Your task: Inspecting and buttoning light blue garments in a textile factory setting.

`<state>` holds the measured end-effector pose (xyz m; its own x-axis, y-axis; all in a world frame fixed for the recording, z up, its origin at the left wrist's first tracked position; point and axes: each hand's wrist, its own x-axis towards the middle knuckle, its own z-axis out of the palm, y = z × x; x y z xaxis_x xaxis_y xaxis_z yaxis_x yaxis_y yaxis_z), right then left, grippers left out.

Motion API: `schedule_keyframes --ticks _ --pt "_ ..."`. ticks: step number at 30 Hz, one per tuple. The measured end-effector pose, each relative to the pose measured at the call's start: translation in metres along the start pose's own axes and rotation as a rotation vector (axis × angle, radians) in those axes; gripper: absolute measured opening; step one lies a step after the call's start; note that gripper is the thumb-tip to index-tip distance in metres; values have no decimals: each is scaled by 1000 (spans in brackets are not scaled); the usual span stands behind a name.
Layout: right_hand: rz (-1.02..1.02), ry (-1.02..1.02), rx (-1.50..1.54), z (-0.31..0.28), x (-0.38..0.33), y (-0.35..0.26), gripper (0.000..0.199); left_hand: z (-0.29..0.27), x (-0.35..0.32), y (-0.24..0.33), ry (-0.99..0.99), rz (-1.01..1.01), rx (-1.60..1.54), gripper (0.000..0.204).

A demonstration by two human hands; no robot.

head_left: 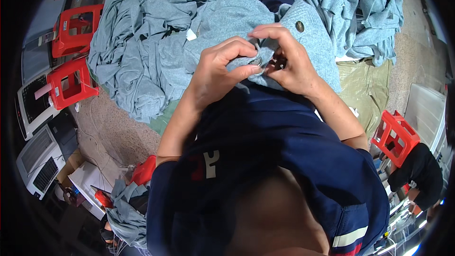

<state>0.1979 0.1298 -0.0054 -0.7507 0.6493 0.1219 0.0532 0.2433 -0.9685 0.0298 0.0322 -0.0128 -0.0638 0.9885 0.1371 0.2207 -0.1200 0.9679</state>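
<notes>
Left hand: (211,73) pinching a fold of blue-grey knit garment (220,21) between thumb and fingers.
Right hand: (297,64) grasping the same cloth, fingers curled, thumb against the fabric just beside the left thumb.
Garment position: across the person's lap, bunched up between the hands, rest spread out beyond them.
Dark button: (299,27) on the ribbed part, just beyond the right hand's knuckles.
Under left thumb: small roundish detail, possibly another button; too small and shaded to be sure.
White scrap: (191,35) on the knit, left of the hands.
Left pile: blue-grey knits (135,52), crumpled, next to the garment.
Right pile: more of the same (377,16), near a greenish sheet (367,95).
Stools: two red ones at left (59,40), one red stool at right (408,137).
</notes>
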Motion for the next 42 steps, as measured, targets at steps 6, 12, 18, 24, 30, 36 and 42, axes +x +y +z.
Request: schedule_keyframes --ticks 6,12,18,24,30,36,42 --pt "-139 21 -202 2 -4 16 22 1 1 11 24 -4 311 25" --pt "-115 89 -127 5 -10 21 23 5 1 0 -16 172 529 23" --pt "2 195 21 8 -14 26 24 9 -1 -8 21 228 562 16" --pt "-251 167 -284 8 -15 32 23 20 0 -8 148 229 733 18" --pt "27 28 -507 -30 -19 53 40 -17 -16 -29 161 61 1116 22" --pt "94 214 -648 -67 -10 100 31 -50 -35 -26 161 -339 600 24" --pt "165 285 -532 -91 -7 125 24 -46 -34 -26 227 -491 -142 15"
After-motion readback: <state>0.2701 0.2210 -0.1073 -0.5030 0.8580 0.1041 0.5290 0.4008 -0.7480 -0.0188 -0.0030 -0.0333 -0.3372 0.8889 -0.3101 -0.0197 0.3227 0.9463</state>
